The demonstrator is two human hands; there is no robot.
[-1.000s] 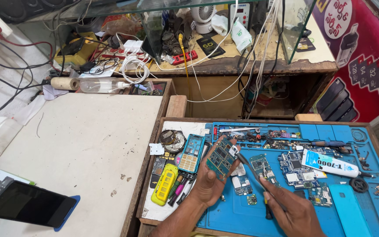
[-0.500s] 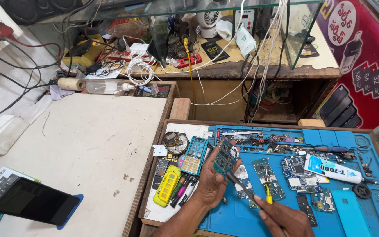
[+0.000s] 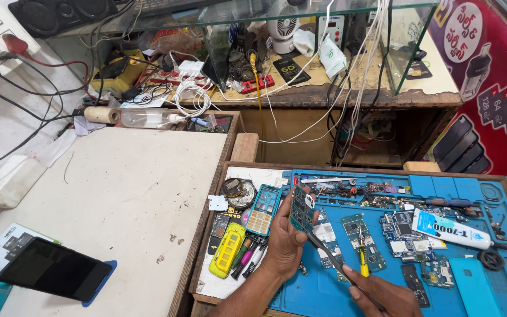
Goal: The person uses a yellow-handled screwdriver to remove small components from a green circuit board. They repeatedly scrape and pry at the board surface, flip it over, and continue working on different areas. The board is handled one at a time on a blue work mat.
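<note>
Just below the frame's centre, the left hand [image 3: 286, 246] pinches a small green circuit board [image 3: 301, 208] between thumb and fingers, tilted on edge, long axis running upper left to lower right. At the bottom edge, the right hand [image 3: 382, 296] has its fingers closed round thin tweezers [image 3: 327, 257], which slant up-left, the tip touching the board's lower edge above the blue work mat [image 3: 429, 293].

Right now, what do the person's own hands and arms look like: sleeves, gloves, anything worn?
Both are bare. The left hand has no glove, ring or wristband visible, and its forearm is uncovered down to the frame's bottom edge, no sleeve in view. The right hand is also ungloved; only its back and fingers show, the wrist is cut off by the frame.
</note>
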